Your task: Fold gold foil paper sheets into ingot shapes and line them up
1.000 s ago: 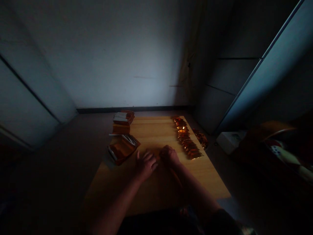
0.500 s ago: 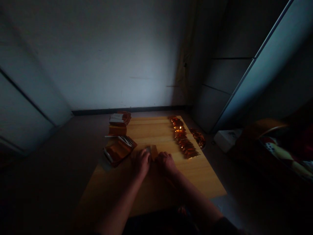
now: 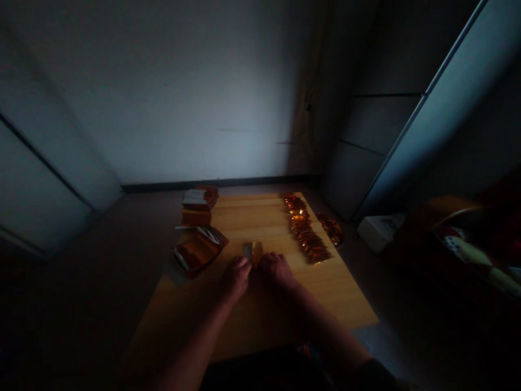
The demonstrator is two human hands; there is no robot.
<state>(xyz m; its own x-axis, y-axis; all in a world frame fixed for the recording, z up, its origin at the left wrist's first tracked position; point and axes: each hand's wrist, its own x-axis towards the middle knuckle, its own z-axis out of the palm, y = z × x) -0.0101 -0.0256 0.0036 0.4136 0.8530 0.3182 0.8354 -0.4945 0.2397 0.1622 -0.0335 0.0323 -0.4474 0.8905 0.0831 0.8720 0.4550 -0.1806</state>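
Foil sachet between left hand, right hand

A small foil sachet stands roughly upright just above the wooden tabletop, tilted slightly away from the viewer. Its face gleams amber-gold, and a paler silvery strip runs along its left side, either a flap or the reverse of the foil. The dim light hides any print or creases. The sachet's lower edge is out of sight behind the fingers of the left hand and the right hand, which close in on it from both sides.
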